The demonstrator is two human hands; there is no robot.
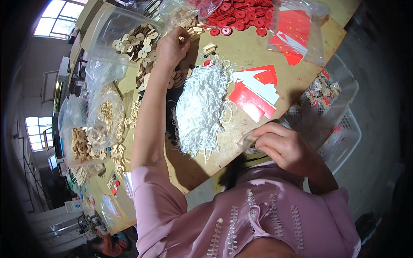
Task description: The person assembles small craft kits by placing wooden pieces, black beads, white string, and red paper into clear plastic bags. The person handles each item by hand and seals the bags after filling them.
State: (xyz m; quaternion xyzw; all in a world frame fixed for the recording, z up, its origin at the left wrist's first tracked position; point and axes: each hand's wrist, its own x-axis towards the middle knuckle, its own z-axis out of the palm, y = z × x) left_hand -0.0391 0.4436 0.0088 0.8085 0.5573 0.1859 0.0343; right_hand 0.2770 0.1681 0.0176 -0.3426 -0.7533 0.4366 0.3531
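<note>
My left hand (173,46) reaches to the far side of the table, its fingers curled together beside a heap of small wooden blocks (195,29). A pale bit shows at its fingertips, too small to name. Round wooden discs with holes (144,43) lie next to that hand, some in a tilted clear tub (103,41). Near the table's front edge, my right hand (284,144) pinches a small clear plastic bag (248,142). Between the hands lies a big pile of white strings (200,112). Red and white paper flags (256,92) are fanned out to its right.
Red discs (241,15) are heaped at the back, beside a bag of flags (292,30). Wooden pieces fill a clear tub (84,144) and a bag (111,112) on the left. Right of the table edge stand plastic crates (344,92) with filled packets.
</note>
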